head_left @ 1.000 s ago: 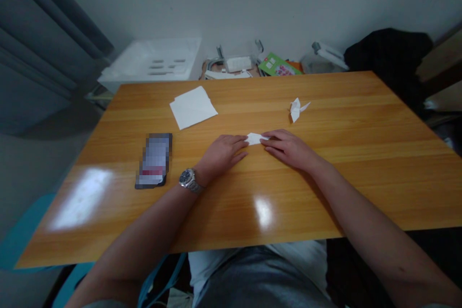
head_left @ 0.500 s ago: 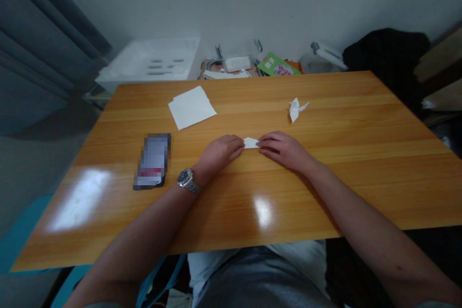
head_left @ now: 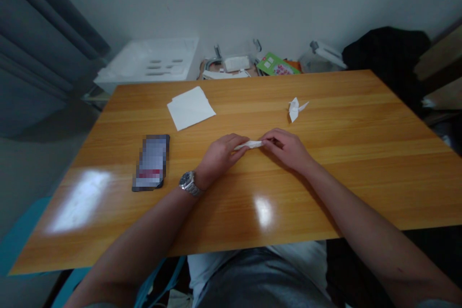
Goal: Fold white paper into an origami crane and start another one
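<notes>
A small folded paper (head_left: pixel 249 145), white and narrow, lies near the middle of the bench (head_left: pixel 325 192), stretched between the two hands and seemingly lifted a little off the wood. From the paper, the left hand (head_left: pixel 220 156) sits at about 8 o'clock and the right hand (head_left: pixel 287 149) at about 4 o'clock, so the strip bridges the short gap between their fingertips.

The left hand is curled narrow, its thumb and first fingers closed on the left end of the paper, with the other fingers tucked under and the heel resting on the bench. A wristwatch (head_left: pixel 188 182) shows on that wrist. The right hand is likewise drawn in tight, pinching the right end of the paper between thumb and fingertips, knuckles raised.

A finished paper crane (head_left: pixel 296 108) stands at about 2 o'clock from the paper, well apart from both hands. A stack of white sheets (head_left: pixel 190 108) lies flat at about 10 o'clock, and a phone (head_left: pixel 151 162) lies at about 8 o'clock, beyond the left hand.
</notes>
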Demonstrator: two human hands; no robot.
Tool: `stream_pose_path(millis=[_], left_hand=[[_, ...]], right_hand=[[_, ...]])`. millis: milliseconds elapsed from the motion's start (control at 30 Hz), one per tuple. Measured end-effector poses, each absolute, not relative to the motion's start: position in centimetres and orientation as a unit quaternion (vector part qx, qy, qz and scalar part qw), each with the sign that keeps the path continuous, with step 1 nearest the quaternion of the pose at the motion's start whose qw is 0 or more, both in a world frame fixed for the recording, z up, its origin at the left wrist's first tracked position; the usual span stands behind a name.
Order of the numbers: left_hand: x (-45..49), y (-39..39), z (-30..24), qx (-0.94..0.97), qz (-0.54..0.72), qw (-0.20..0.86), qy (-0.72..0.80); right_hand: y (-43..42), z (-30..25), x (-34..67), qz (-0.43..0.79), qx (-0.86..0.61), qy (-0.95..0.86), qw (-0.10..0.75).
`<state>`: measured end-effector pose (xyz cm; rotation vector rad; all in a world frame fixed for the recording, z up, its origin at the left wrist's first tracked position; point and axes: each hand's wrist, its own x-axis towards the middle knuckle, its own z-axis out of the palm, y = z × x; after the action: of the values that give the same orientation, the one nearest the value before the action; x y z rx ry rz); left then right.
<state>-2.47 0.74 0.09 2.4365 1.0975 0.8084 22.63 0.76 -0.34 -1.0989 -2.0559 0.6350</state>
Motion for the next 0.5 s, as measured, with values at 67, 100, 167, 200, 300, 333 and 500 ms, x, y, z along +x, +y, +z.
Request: stream_pose_path(millis=[67,100,167,200,300,333,500], left_hand=[[-2.2,0.5,0.1,0.845,0.301,0.191,0.4],[-2.1,0.4,0.1,0.836,0.307,0.201,0.407],[-1.9,0.4,0.1,0.818,0.318,0.224,0.424],[-1.9,0.4,0.1,0.808,0.325,0.236,0.432],[-1.9,0.4,0.1,0.776,0.349,0.272,0.45],[-1.8,0.4,0.1,0.766,0.357,0.285,0.453],[-1.6,0.3,-0.2,0.75,0.38,0.325,0.434]], right_hand=[[0.5,-0.2,22.3,0.259,-0.443,-0.777,0.365],[0.4,-0.2,22.1,0.269,-0.449,-0.769,0.368],[0.2,-0.3,21.7,0.298,-0.462,-0.743,0.383],[0.1,-0.3,21.5,0.318,-0.469,-0.724,0.393],[-0.2,-0.4,21.0,0.41,-0.481,-0.66,0.405],[-0.4,-0.3,20.8,0.447,-0.479,-0.641,0.4],[-1.0,0.4,20.1,0.53,-0.465,-0.575,0.416]])
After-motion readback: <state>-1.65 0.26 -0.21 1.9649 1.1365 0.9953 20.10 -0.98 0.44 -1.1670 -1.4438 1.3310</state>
